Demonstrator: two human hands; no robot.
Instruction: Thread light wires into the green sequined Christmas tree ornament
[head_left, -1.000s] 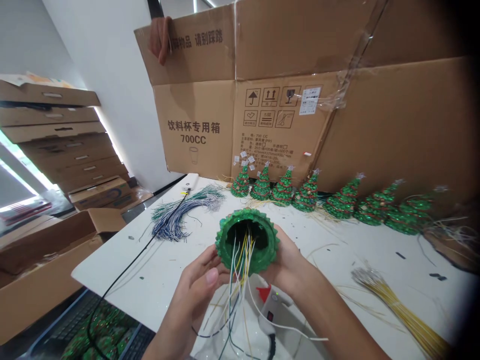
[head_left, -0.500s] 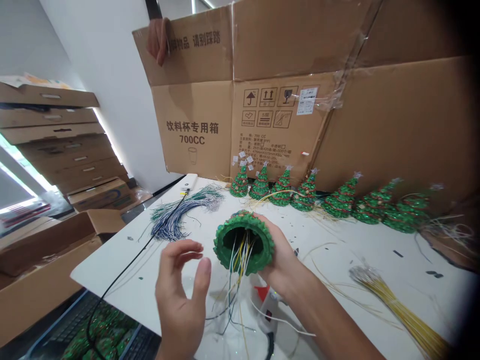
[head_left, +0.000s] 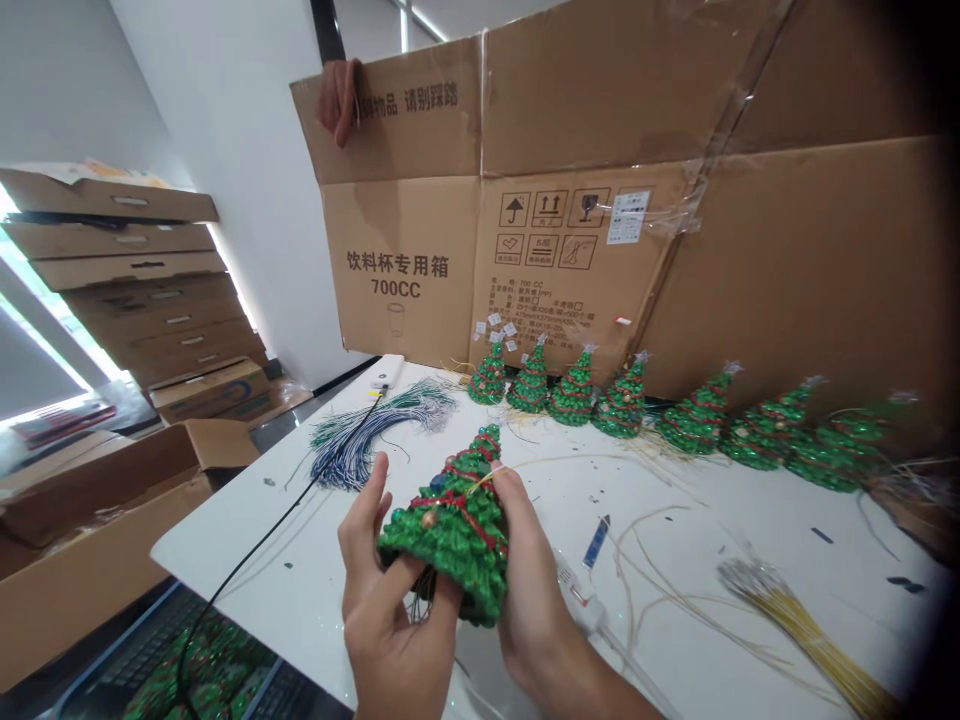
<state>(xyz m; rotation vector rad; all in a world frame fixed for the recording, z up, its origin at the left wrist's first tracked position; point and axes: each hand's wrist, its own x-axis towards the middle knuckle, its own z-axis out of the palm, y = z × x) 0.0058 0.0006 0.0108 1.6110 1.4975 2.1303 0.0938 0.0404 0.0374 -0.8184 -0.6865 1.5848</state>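
Head view, object in hand: small green Christmas tree [head_left: 450, 520], cone-shaped, tipped so its point leans up and away from me, held above the near edge of the white table [head_left: 675, 500].
Head view, left hand [head_left: 386, 590]: I see it closed on the tree's lower left, fingers under the open base, thumb up along the side.
Head view, right hand [head_left: 529, 590]: I see it wrapped round the right flank, thumb lying over the red garland near the middle.
Head view, wires: thin leads hang from the base between my two palms; I cannot count them.
Handling, judged: light and hollow, its bumpy glittered skin giving good friction; the shell looks somewhat yielding, so I would not squeeze hard.
Fragile parts, judged: beads, garland and the trailing leads could tear loose; the top is slender.
Where to hold, judged: the wide lower rim and mid-body, both sides, clear of the tip and the wires.
Head view, surroundings: row of finished trees [head_left: 622, 405] against the cardboard box [head_left: 540, 240]; blue-green wire bundle [head_left: 360, 440] left; yellow wire bundle [head_left: 802, 615] right; another person's hand [head_left: 339, 95] on the box flap.
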